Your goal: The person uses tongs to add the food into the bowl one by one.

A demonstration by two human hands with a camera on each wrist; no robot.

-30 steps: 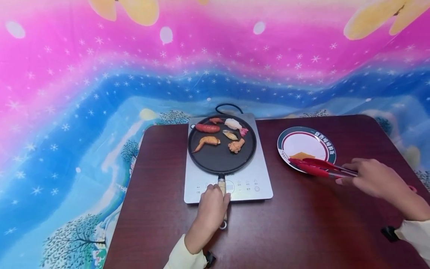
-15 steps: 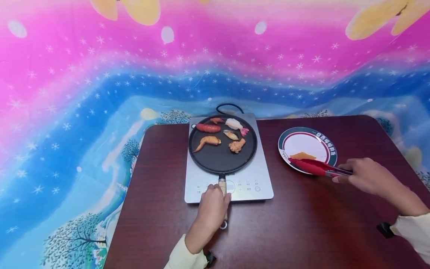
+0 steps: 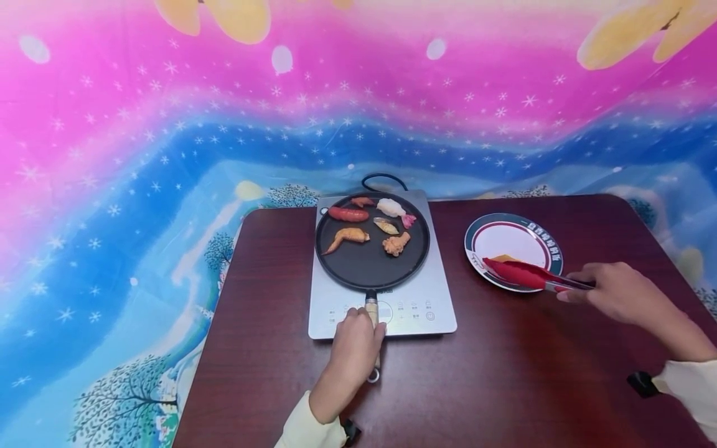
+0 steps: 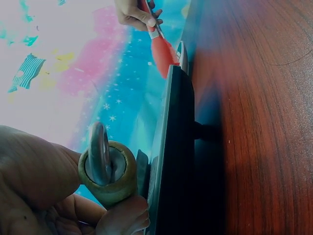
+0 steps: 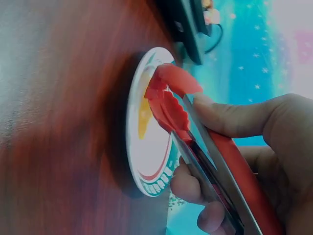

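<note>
My left hand (image 3: 354, 345) grips the wooden handle (image 3: 372, 309) of a flat black frying pan (image 3: 366, 270). In the left wrist view the metal ring (image 4: 100, 154) at the handle's end pokes out past the thumb. My right hand (image 3: 618, 295) holds red-tipped tongs (image 3: 516, 274) over the near left of a white plate (image 3: 518, 236) with a dark green rim. The tongs' tips (image 5: 159, 88) are close together at a flat yellow-orange piece of food (image 5: 144, 117) lying on the plate; I cannot tell whether they pinch it.
The pan sits on a silver induction cooker (image 3: 322, 311) with a black cord (image 3: 383, 175) behind. On the pan lie a sausage (image 3: 348, 214), a chicken wing (image 3: 347, 236), a shrimp sushi (image 3: 390, 207), a fried drumstick (image 3: 396, 244) and other small pieces. A patterned cloth (image 3: 185, 143) hangs behind the table (image 3: 448, 386).
The two arms of the tongs have come together, and their tips have shifted slightly over the yellow-orange piece, covering more of it. My left hand keeps its grip on the pan handle.
</note>
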